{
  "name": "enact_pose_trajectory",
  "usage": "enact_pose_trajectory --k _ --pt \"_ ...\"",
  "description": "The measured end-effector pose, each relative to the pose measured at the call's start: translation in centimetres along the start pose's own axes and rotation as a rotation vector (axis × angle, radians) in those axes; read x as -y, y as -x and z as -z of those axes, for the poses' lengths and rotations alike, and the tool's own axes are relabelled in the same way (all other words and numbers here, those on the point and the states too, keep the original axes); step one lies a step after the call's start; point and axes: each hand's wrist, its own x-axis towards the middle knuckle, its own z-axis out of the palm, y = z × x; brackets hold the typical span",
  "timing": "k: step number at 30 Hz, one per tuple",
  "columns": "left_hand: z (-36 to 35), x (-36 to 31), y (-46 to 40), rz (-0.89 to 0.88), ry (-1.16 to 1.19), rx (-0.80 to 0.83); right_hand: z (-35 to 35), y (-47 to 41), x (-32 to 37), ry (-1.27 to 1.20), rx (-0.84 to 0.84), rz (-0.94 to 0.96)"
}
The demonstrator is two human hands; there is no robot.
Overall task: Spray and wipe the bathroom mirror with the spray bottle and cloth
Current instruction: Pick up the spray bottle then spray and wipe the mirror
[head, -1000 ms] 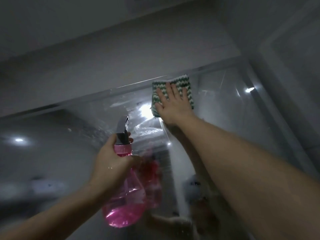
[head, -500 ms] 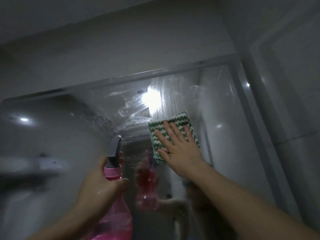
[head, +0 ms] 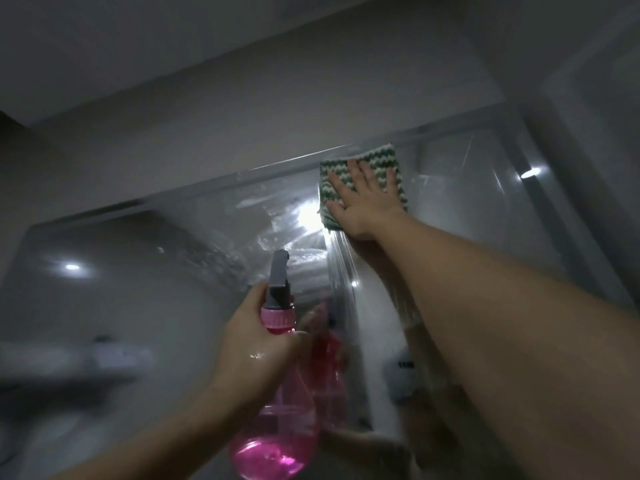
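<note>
The bathroom mirror [head: 460, 216] fills the middle of the view, with wet streaks and a bright light glare near its top centre. My right hand [head: 367, 199] presses a green and white zigzag cloth [head: 382, 160] flat against the glass, right under the mirror's top edge, fingers spread straight. My left hand [head: 254, 351] grips the neck of a pink spray bottle [head: 277, 434] with a grey nozzle, held upright in front of the mirror, lower and left of the cloth. The bottle's reflection shows just beside it.
A grey wall [head: 242, 109] rises above the mirror's top frame. A tiled side wall [head: 595, 109] meets the mirror's right edge. Blurred reflections of a shelf [head: 69, 358] and ceiling lamps show in the glass at the left.
My right hand slid the cloth down the glass half a second ago and has now pushed it back up to the mirror's top edge. The left hand still holds the bottle.
</note>
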Motion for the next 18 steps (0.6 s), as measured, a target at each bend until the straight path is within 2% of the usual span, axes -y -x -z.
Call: enact_pose_trajectory --k 9,18 --pt "0.1 -1.1 -4.5 -0.104 -0.092 -0.075 0.8 -2.2 0.2 0.026 -0.001 -0.012" --pt "1.7 -1.5 -1.7 -0.016 -0.110 -0.083 -1.2 3.6 2.1 0.053 0.036 0.092"
